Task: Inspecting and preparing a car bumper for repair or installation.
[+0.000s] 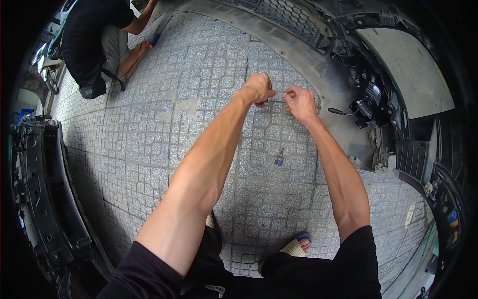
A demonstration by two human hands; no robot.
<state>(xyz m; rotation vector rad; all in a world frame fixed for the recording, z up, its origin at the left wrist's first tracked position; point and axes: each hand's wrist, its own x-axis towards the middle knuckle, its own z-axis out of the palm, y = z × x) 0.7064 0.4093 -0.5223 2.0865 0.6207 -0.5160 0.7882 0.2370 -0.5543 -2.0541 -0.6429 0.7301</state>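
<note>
Both arms reach forward over the grey tiled floor, hands close together but apart. My left hand (259,89) is closed, fingers curled in and thumb side toward the right hand. Whatever it may hold is hidden or too small to make out. My right hand (300,103) is also closed, thumb and forefinger pinched toward the left one; I cannot make out anything between them. Below them on the floor lies a short screwdriver (279,159) with a blue handle, its thin shaft pointing away from me. Right of my right hand, a black cable plug (335,110) sticks out from a headlight unit.
A large grey car bumper (298,57) with a honeycomb grille curves across the far right, its black headlight assembly (368,102) attached. Another person (94,40) squats at the far left, near a blue-and-red tool (155,41). A long black car part (47,194) stands along the left.
</note>
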